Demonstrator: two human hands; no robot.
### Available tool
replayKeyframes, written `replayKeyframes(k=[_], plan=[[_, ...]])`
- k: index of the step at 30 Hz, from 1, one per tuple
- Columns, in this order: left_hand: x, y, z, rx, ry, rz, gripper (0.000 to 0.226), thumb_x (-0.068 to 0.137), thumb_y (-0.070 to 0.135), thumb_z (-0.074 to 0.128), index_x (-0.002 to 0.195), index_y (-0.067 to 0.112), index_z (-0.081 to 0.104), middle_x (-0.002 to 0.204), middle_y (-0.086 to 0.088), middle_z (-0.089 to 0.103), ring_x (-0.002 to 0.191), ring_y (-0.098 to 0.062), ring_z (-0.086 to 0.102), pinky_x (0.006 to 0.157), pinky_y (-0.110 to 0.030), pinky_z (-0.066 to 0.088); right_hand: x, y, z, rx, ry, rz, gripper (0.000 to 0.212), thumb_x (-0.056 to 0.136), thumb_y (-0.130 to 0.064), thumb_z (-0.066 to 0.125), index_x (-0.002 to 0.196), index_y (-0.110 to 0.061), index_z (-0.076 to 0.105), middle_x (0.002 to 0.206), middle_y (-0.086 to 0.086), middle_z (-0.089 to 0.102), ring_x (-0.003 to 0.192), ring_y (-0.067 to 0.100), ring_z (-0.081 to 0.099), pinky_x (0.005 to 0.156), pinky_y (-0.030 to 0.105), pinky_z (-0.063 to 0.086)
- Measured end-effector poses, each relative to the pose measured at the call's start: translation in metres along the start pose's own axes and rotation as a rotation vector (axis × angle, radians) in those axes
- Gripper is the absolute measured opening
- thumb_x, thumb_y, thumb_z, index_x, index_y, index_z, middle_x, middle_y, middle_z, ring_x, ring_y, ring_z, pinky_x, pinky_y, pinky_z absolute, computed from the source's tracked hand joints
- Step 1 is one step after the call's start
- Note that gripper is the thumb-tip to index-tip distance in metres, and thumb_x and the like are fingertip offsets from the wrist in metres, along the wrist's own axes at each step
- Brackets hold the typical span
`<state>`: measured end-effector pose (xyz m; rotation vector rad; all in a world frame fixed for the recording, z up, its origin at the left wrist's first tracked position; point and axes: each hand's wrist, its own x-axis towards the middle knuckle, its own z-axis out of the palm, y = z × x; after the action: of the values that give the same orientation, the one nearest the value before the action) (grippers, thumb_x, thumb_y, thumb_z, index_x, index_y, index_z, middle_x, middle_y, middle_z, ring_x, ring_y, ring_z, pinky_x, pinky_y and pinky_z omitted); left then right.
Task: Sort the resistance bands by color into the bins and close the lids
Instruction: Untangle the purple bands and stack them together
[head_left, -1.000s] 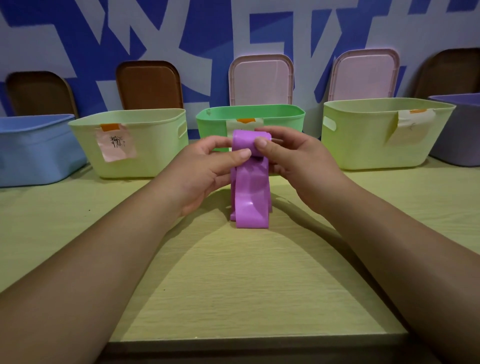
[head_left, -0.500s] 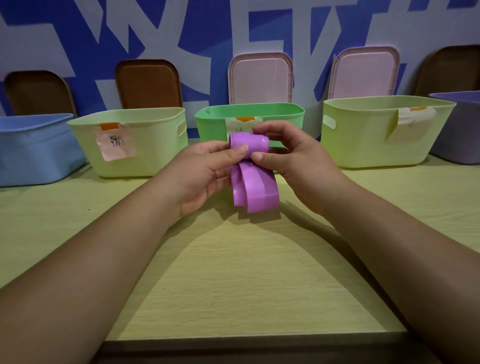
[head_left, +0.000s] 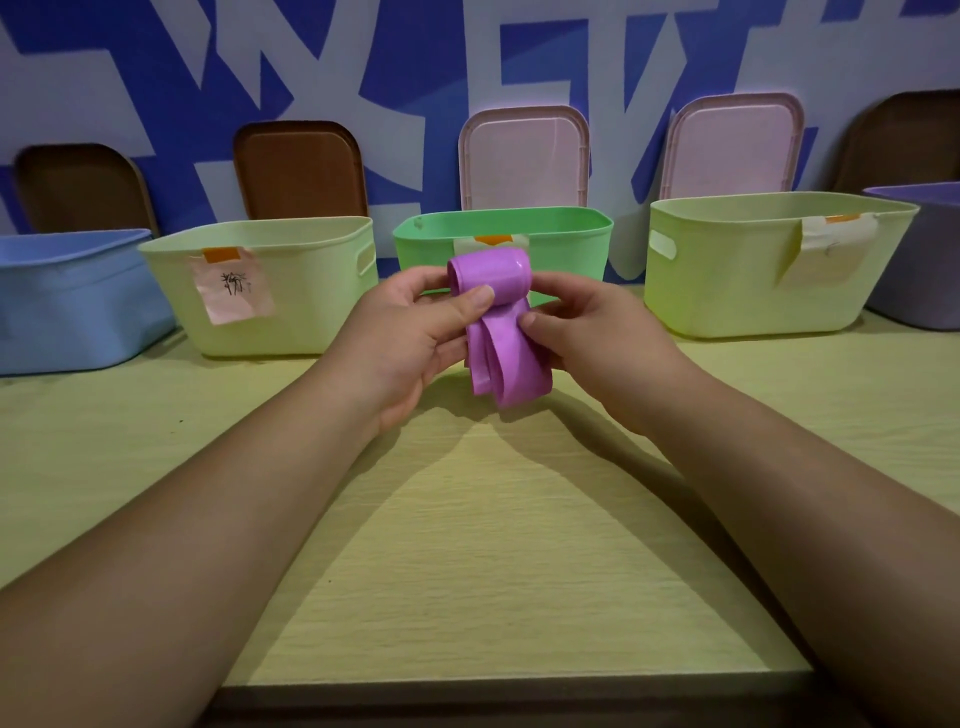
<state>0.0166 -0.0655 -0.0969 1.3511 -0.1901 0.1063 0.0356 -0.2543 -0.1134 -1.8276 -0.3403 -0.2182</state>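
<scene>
A purple resistance band (head_left: 500, 332) is partly rolled up, its roll at the top and its loose loops hanging clear of the table. My left hand (head_left: 410, 332) pinches the roll's left end with thumb and fingers. My right hand (head_left: 582, 327) holds the right end, fingers curled behind the roll. Both hands hover in front of the green bin (head_left: 561, 244). A row of open bins stands behind: blue (head_left: 67, 301), pale yellow-green (head_left: 306, 291), green, pale yellow-green (head_left: 737, 280) and purple (head_left: 919, 260).
Lids lean against the blue-and-white wall behind the bins: brown (head_left: 298, 171), pink (head_left: 522, 156), pink (head_left: 732, 143), and brown ones at both ends. Paper labels hang on the bins' fronts. The wooden table (head_left: 493, 545) ends at a front edge near me.
The band's hanging end has lifted off the table and grown shorter as the roll at the top grew thicker. Both hands stayed in front of the green bin.
</scene>
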Motion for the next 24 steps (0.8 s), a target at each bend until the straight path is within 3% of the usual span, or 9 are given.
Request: replayKeyframes(k=[6, 10, 13, 18, 22, 24], plan=[[0.004, 0.003, -0.001, 0.002, 0.052, 0.065, 0.044, 0.096, 0.000, 0.073, 0.138, 0.007, 0.061, 0.122, -0.015, 0.078, 0.107, -0.028, 0.080, 0.088, -0.036, 0.065, -0.007, -0.009, 0.000, 0.034, -0.072, 0.047, 0.057, 0.104, -0.010, 0.070, 0.150, -0.042, 0.060, 0.109, 0.003, 0.075, 0.085, 0.022, 0.081, 0.066, 0.041, 0.068], [0.005, 0.002, -0.005, 0.108, 0.049, 0.095, 0.043, 0.098, 0.002, 0.073, 0.138, 0.011, 0.062, 0.124, -0.011, 0.078, 0.111, -0.026, 0.078, 0.099, -0.046, 0.062, -0.005, -0.010, 0.001, 0.061, -0.045, 0.096, 0.069, 0.099, -0.007, 0.076, 0.158, -0.032, 0.051, 0.106, 0.007, 0.073, 0.078, 0.020, 0.079, 0.058, 0.034, 0.064], [0.004, 0.002, -0.005, 0.129, 0.036, 0.097, 0.044, 0.098, 0.000, 0.071, 0.138, 0.013, 0.062, 0.123, -0.009, 0.078, 0.112, -0.024, 0.078, 0.101, -0.047, 0.061, -0.007, -0.013, 0.000, 0.076, -0.073, 0.179, 0.061, 0.099, -0.009, 0.076, 0.154, -0.026, 0.054, 0.113, 0.009, 0.072, 0.082, 0.022, 0.082, 0.065, 0.038, 0.068], [0.004, 0.001, -0.008, 0.186, 0.018, 0.096, 0.054, 0.094, -0.007, 0.073, 0.140, 0.020, 0.063, 0.128, -0.005, 0.075, 0.115, -0.024, 0.077, 0.100, -0.048, 0.062, -0.007, -0.013, -0.002, 0.082, -0.089, 0.181, 0.027, 0.101, -0.011, 0.073, 0.126, -0.021, 0.070, 0.109, 0.007, 0.078, 0.090, 0.021, 0.081, 0.078, 0.040, 0.069], [0.004, 0.000, -0.008, 0.166, -0.019, 0.078, 0.058, 0.092, -0.015, 0.071, 0.136, 0.023, 0.065, 0.131, -0.010, 0.073, 0.113, -0.029, 0.077, 0.093, -0.046, 0.065, -0.004, -0.012, -0.002, 0.159, -0.109, 0.184, 0.020, 0.100, -0.014, 0.070, 0.119, -0.015, 0.072, 0.112, 0.010, 0.077, 0.105, 0.028, 0.077, 0.095, 0.043, 0.065], [0.005, -0.001, -0.010, 0.162, -0.044, 0.074, 0.060, 0.091, -0.017, 0.070, 0.134, 0.024, 0.067, 0.132, -0.011, 0.072, 0.112, -0.031, 0.078, 0.091, -0.047, 0.065, -0.003, -0.012, 0.000, 0.278, -0.141, 0.216, 0.023, 0.102, -0.023, 0.069, 0.122, -0.012, 0.071, 0.109, 0.012, 0.079, 0.104, 0.030, 0.076, 0.096, 0.043, 0.063]])
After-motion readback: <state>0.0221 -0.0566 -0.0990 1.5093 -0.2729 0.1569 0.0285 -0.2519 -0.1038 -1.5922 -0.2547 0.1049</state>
